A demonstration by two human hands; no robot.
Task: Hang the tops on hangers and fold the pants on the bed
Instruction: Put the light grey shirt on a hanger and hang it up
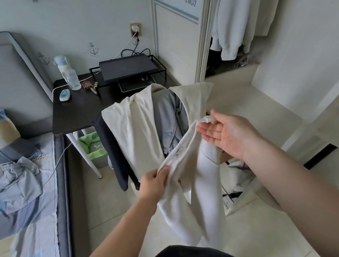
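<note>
A cream-white garment (194,189) hangs in front of me, its two long parts dangling toward the floor. My left hand (153,183) pinches its lower edge. My right hand (226,130) is palm up with straight fingers, and the garment's upper edge lies over its fingertips. Behind it, a chair carries a beige garment (135,132), a blue denim piece (167,120) and a dark navy garment (112,151). On the bed (29,239) at the left lies a crumpled pair of light blue shorts (10,184).
A black desk (73,111) with bottles, a laptop on a wire stand and cables stands behind the chair. A green bin (92,145) sits under it. An open wardrobe (237,25) with hanging white clothes is at the upper right. The floor is pale tile.
</note>
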